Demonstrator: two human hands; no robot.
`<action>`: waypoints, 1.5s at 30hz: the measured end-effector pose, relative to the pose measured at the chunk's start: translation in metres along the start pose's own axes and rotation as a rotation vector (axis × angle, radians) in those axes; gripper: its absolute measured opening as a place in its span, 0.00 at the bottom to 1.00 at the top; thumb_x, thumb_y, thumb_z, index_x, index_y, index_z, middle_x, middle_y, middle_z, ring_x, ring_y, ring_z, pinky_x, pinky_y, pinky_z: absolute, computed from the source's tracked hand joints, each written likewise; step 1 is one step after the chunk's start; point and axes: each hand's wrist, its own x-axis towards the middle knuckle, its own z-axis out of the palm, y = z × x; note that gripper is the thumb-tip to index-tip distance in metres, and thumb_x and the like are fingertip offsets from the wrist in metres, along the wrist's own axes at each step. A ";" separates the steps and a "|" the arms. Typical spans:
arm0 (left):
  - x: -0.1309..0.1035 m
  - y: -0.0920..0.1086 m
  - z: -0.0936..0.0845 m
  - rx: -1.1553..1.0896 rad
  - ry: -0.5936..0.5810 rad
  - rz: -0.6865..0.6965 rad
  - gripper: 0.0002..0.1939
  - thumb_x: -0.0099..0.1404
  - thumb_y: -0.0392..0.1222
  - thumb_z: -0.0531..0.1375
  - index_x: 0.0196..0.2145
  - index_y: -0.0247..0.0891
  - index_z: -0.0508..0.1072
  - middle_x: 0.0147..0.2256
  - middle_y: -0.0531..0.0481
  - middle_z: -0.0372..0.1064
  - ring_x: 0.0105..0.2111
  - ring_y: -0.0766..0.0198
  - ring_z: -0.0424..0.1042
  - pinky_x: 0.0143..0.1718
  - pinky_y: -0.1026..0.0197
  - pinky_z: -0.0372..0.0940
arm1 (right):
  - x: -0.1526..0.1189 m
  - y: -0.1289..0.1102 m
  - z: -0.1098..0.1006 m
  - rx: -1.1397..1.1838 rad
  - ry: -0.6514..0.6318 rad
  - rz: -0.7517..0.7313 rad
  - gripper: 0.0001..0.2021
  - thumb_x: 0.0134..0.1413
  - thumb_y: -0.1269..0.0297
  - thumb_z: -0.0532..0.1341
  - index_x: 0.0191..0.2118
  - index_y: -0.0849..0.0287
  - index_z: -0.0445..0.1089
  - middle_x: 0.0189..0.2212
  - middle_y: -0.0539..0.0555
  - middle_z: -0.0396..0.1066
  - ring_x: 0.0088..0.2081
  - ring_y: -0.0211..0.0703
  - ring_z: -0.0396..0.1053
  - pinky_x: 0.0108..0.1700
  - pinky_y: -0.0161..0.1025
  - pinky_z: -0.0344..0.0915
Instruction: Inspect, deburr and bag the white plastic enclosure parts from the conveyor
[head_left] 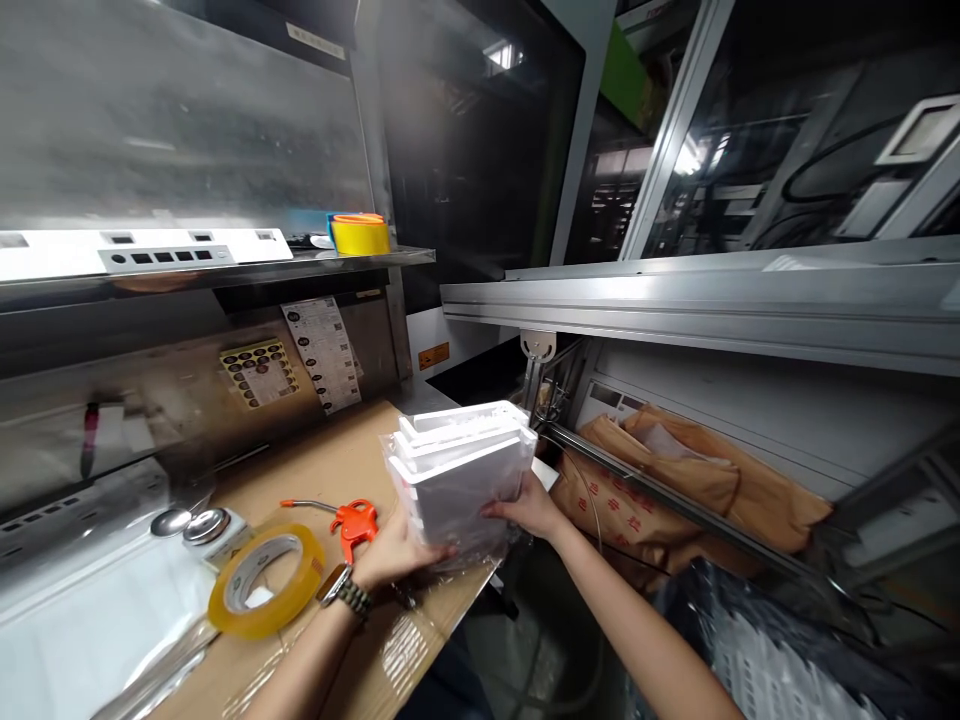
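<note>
Between both hands I hold a stack of white plastic panels (472, 490), several of them, wrapped in clear plastic film. My left hand (401, 550) grips the lower left corner, its thumb lying across the front. At the lower right side, my right hand (529, 508) has its thumb on the front face and its other fingers out of sight behind. The stack is tilted over the right end of the cardboard-covered bench (352, 465). Left of my left hand lie an orange air blow gun (355, 525) and a roll of yellowish packing tape (266, 582).
A metal shelf (322, 268) above carries a long white panel (247, 245) and a yellow roll (361, 236). Right of the bench are a metal rail (675, 300), brown paper sacks (622, 500) and a dark plastic bag (690, 600) holding white parts.
</note>
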 end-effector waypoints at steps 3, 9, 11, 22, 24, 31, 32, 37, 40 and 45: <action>0.004 0.017 -0.010 0.098 0.038 0.056 0.34 0.48 0.52 0.72 0.53 0.40 0.75 0.49 0.38 0.77 0.54 0.33 0.74 0.61 0.33 0.65 | -0.004 -0.002 0.007 0.055 -0.004 0.036 0.38 0.29 0.46 0.81 0.49 0.53 0.71 0.46 0.59 0.78 0.51 0.61 0.76 0.57 0.60 0.73; 0.040 0.101 -0.059 0.382 -0.053 0.171 0.51 0.41 0.47 0.75 0.63 0.40 0.67 0.58 0.36 0.69 0.59 0.32 0.66 0.64 0.37 0.60 | -0.018 0.002 0.032 0.106 -0.033 0.151 0.27 0.50 0.37 0.68 0.49 0.50 0.71 0.53 0.61 0.76 0.58 0.59 0.73 0.64 0.62 0.68; 0.052 0.123 -0.065 0.509 -0.106 0.158 0.49 0.35 0.43 0.76 0.58 0.39 0.72 0.50 0.37 0.73 0.53 0.30 0.69 0.60 0.34 0.62 | -0.031 0.000 0.039 0.109 -0.141 0.223 0.26 0.58 0.36 0.61 0.51 0.50 0.72 0.51 0.61 0.77 0.55 0.59 0.76 0.56 0.63 0.74; 0.067 0.147 -0.007 0.785 -0.201 0.149 0.39 0.27 0.35 0.78 0.41 0.42 0.73 0.41 0.38 0.73 0.51 0.27 0.69 0.60 0.32 0.58 | -0.025 -0.146 -0.014 -0.639 -0.433 -0.031 0.35 0.47 0.51 0.75 0.63 0.50 0.72 0.60 0.58 0.72 0.66 0.69 0.64 0.73 0.63 0.51; 0.066 0.144 -0.006 0.798 -0.180 0.158 0.38 0.27 0.34 0.77 0.40 0.41 0.72 0.42 0.38 0.73 0.52 0.28 0.68 0.61 0.33 0.57 | 0.015 -0.151 -0.009 -0.966 -0.502 -0.150 0.65 0.25 0.51 0.82 0.73 0.64 0.56 0.71 0.69 0.57 0.73 0.76 0.50 0.75 0.64 0.42; 0.048 0.138 -0.024 0.824 -0.046 0.206 0.48 0.33 0.42 0.80 0.54 0.39 0.71 0.56 0.31 0.73 0.64 0.25 0.61 0.68 0.34 0.49 | 0.085 -0.122 0.030 -1.382 -0.835 -0.112 0.66 0.31 0.50 0.78 0.74 0.73 0.47 0.63 0.78 0.65 0.61 0.74 0.69 0.62 0.60 0.66; 0.039 0.140 -0.028 0.829 -0.010 0.221 0.51 0.36 0.44 0.81 0.58 0.38 0.69 0.62 0.29 0.67 0.68 0.26 0.54 0.70 0.33 0.44 | 0.085 -0.122 0.032 -1.390 -0.841 -0.112 0.64 0.32 0.50 0.78 0.73 0.73 0.50 0.62 0.79 0.66 0.60 0.74 0.69 0.61 0.60 0.66; -0.054 0.136 -0.030 0.764 0.328 0.473 0.44 0.62 0.57 0.70 0.69 0.47 0.57 0.69 0.38 0.60 0.71 0.37 0.52 0.71 0.35 0.42 | 0.080 -0.125 0.033 -1.418 -0.872 -0.097 0.69 0.26 0.47 0.79 0.74 0.64 0.49 0.61 0.73 0.67 0.59 0.74 0.70 0.59 0.60 0.66; -0.127 0.106 -0.020 0.718 0.365 0.437 0.32 0.70 0.50 0.63 0.68 0.53 0.60 0.66 0.43 0.64 0.69 0.42 0.58 0.69 0.36 0.51 | 0.079 -0.124 0.034 -1.420 -0.866 -0.104 0.72 0.25 0.47 0.80 0.76 0.56 0.42 0.62 0.69 0.66 0.60 0.75 0.68 0.59 0.61 0.65; -0.226 0.020 -0.025 0.663 0.387 0.235 0.24 0.72 0.45 0.61 0.63 0.54 0.64 0.61 0.43 0.68 0.62 0.44 0.68 0.60 0.39 0.65 | 0.089 -0.129 0.036 -1.398 -0.892 -0.084 0.65 0.32 0.52 0.78 0.75 0.59 0.47 0.61 0.66 0.68 0.58 0.67 0.71 0.57 0.51 0.70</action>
